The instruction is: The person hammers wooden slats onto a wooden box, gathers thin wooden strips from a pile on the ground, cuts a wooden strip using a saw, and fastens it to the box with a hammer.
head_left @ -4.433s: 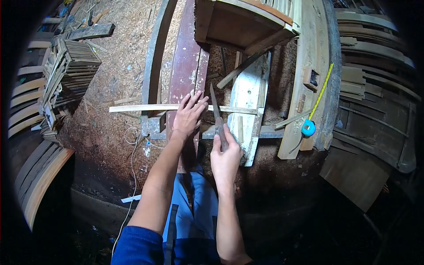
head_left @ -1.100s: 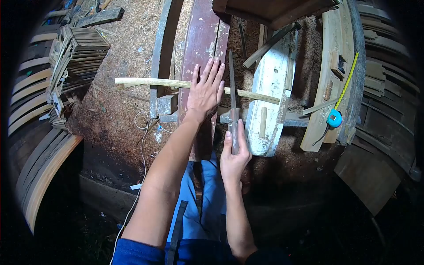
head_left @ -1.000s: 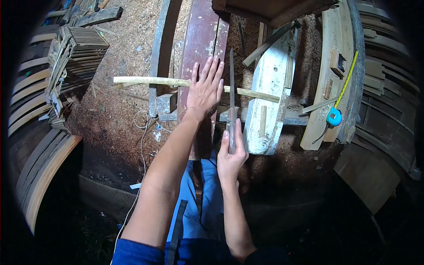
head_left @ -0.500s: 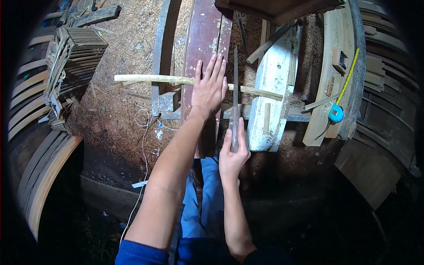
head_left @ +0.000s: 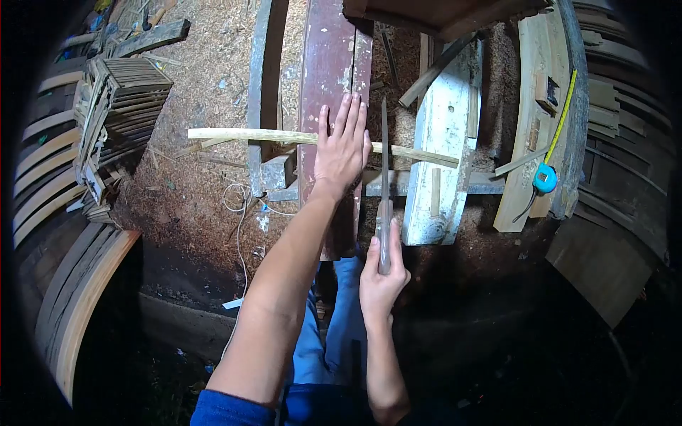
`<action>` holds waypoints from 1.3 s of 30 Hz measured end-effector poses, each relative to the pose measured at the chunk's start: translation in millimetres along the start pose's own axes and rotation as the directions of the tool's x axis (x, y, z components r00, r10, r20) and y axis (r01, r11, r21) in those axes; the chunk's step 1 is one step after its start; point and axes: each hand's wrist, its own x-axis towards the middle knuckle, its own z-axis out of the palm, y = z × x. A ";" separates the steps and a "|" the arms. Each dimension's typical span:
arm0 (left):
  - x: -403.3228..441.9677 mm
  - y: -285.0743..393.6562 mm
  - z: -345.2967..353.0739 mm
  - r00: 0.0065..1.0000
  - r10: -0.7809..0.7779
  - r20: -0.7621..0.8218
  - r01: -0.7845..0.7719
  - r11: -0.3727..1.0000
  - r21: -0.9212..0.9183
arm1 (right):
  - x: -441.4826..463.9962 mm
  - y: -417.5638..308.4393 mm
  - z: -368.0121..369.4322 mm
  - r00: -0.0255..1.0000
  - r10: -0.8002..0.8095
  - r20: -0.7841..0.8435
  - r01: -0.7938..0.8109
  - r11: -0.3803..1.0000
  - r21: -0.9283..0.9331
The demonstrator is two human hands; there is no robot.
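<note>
My left hand lies flat, fingers stretched forward, over a thin wooden strip and presses it on the reddish-brown plank. The pale, slightly curved strip runs crosswise, its left end past the plank and its right end on a white-painted beam. Just right of the plank, a narrow handsaw crosses the strip, seen nearly edge-on with its tip pointing away from me. My right hand is closed round its handle, close to my body. Whether the teeth have cut into the strip I cannot tell.
A blue tape measure with its yellow blade out rests on boards at the right. A bundle of slats stands at the left, curved wood pieces below it. A dark wooden box overhangs the top. Sawdust covers the floor.
My right hand has drawn the handsaw back towards my body. The left hand stays flat on the strip. The whole view has shifted slightly.
</note>
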 end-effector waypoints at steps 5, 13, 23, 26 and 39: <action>2.1 -1.2 -1.6 1.000 0.019 -0.022 -0.018 0.999 0.037 | 5.9 1.4 8.1 0.997 -0.071 -0.018 0.070 0.996 -0.051; -2.0 0.8 2.1 0.999 0.021 -0.042 -0.021 1.000 0.008 | 5.1 -5.3 10.1 0.999 -0.022 -0.026 0.022 0.999 -0.025; -0.8 -2.7 4.9 0.998 0.017 -0.056 -0.015 0.999 0.044 | -5.1 -0.1 7.2 0.999 -0.030 -0.018 0.030 0.999 -0.046; -3.6 0.0 4.3 0.999 0.016 -0.051 -0.015 1.000 0.015 | -5.0 -1.1 7.8 0.999 -0.042 -0.033 0.041 0.998 -0.047; -2.0 0.7 1.6 0.998 0.024 -0.051 -0.022 0.999 0.029 | 16.8 -7.2 12.2 0.999 -0.033 -0.002 0.033 0.998 -0.046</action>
